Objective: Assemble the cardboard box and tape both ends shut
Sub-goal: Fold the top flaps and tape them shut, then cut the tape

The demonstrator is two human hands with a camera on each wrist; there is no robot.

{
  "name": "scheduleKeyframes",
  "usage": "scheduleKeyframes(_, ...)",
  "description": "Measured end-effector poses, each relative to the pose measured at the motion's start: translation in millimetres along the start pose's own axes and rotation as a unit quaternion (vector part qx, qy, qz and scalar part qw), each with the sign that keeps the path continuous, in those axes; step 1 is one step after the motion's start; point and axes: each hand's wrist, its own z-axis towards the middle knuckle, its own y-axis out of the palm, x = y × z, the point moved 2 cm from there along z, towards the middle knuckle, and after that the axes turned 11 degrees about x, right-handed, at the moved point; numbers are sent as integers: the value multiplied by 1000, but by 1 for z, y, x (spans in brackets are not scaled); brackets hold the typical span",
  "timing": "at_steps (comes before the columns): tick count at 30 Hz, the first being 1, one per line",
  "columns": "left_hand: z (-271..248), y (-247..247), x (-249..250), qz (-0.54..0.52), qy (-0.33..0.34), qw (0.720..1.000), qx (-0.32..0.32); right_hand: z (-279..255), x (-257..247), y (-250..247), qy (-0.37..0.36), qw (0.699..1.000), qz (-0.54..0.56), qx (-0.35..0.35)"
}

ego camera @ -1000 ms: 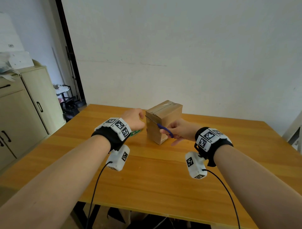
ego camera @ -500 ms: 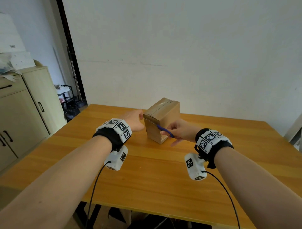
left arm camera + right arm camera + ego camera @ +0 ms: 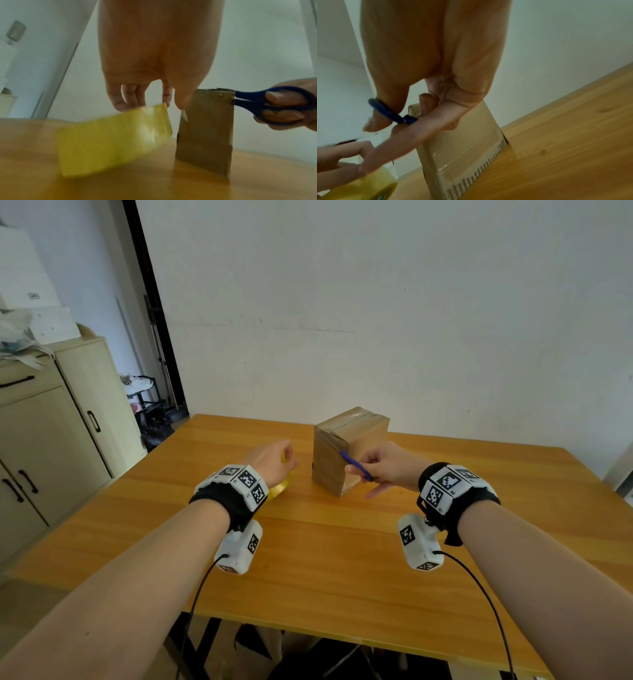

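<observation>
Standing upright on the wooden tabletop (image 3: 308, 559), the cardboard box (image 3: 346, 453) has clear tape running along the seam of its closed top and down onto its left side. In the right wrist view the corrugated edge at its bottom meets the wood.

To the right of the box, the right hand (image 3: 383, 470) grips a pair of blue-handled scissors (image 3: 356, 465). In the left wrist view the thumb and a finger are threaded through the two handle loops (image 3: 274, 104), which lie close together, and the metal blades (image 3: 216, 93) sit level with the box's top edge, against the cardboard. In the head view the little finger sticks out below the handles, free of them, while the other fingers are curled.

Left of the box, with a gap of bare wood between them, the left hand (image 3: 274, 462) holds a roll of yellow tape (image 3: 279, 489). Its fingers reach down to the top of the roll, and in the right wrist view they curl over it (image 3: 356, 184). The roll is blurred in the left wrist view (image 3: 113, 139), tilted, its lower part close to the wood; whether it touches the surface I cannot tell. A short pale tab of tape (image 3: 184, 115) shows at the upper left edge of the box, just beside the thumb (image 3: 181, 98).

Both wrists wear black bands carrying white marker blocks.
</observation>
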Motion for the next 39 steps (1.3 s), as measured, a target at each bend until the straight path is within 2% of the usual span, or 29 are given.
scheduleKeyframes(4,-10,17,0,12,2,1000,-5,-3,-1,-1,1,1000,-6,1)
scheduleKeyframes(13,-15,38,-3,84,28,994,-66,-7,-3,-3,8,1000,-23,-9)
scheduleKeyframes(25,-12,36,3,78,28,990,-110,-2,-4,-3,8,991,-131,-15)
scheduleKeyframes(33,-10,28,2,16,-12,988,-154,3,-4,0,40,981,-182,-45)
scheduleKeyframes(35,-6,18,4,7,-25,989,-146,4,-5,0,44,980,-187,-51)
scheduleKeyframes(37,1,5,9,2,-43,994,-103,4,-6,1,47,978,-195,-53)
scheduleKeyframes(39,9,-6,16,-53,-19,997,-57,5,-6,3,50,977,-201,-52)
